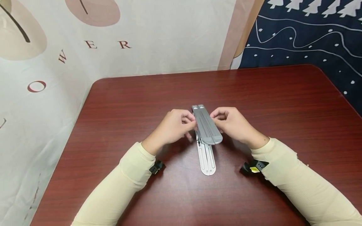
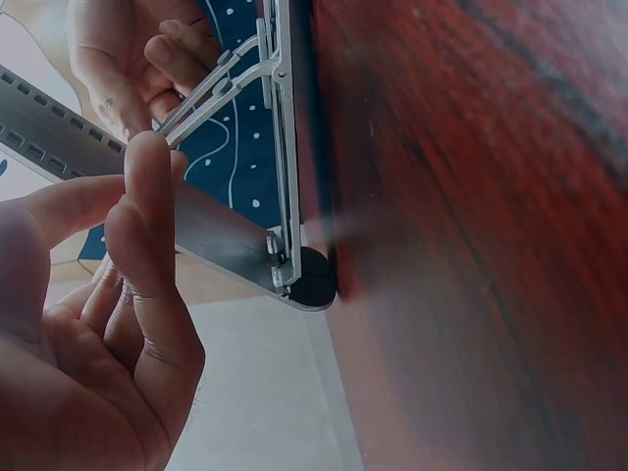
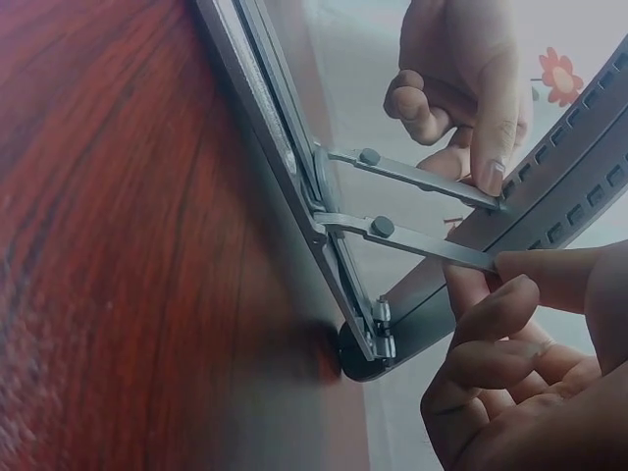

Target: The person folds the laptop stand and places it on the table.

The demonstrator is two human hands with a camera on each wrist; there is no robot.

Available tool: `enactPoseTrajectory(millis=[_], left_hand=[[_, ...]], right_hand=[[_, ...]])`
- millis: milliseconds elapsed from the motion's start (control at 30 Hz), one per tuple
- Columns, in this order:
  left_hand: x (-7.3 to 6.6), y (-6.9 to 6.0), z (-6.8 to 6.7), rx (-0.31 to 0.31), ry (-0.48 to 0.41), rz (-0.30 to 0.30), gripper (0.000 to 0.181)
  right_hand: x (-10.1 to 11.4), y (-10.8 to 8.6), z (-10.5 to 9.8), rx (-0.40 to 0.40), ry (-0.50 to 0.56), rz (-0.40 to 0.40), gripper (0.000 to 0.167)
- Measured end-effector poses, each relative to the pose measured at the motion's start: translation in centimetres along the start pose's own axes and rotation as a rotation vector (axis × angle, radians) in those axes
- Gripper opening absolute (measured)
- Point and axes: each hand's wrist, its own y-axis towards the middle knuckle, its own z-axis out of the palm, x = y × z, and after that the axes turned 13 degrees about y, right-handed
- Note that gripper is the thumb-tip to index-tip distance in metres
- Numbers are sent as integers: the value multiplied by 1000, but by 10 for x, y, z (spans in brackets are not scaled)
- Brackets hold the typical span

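Note:
A grey folding laptop stand [image 1: 208,127] stands partly unfolded on the table, its upper plate tilted up over the base [image 1: 206,160]. My left hand [image 1: 176,125] pinches the stand's left side between thumb and index finger. On the opposite side my right hand [image 1: 233,125] does the same. The right wrist view shows two thin metal support arms [image 3: 422,247] running from the base to the slotted underside [image 3: 574,186] of the plate. Fingertips of both hands are at the upper ends of these arms. Whether the ends sit in slots is hidden by the fingers.
The dark red wooden table [image 1: 135,103] extends around the stand. Behind it hangs a pale cloth [image 1: 169,37] with letters, and a navy cloth [image 1: 297,59] with white trees hangs at the right. A black strap device [image 1: 156,167] is on each wrist.

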Motion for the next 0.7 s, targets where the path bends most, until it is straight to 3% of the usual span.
enactPoseTrajectory(millis=[700], left_hand=[[4, 2, 3, 6, -11, 2, 9]], right_hand=[[-3, 3, -2, 29, 109, 37, 14]])
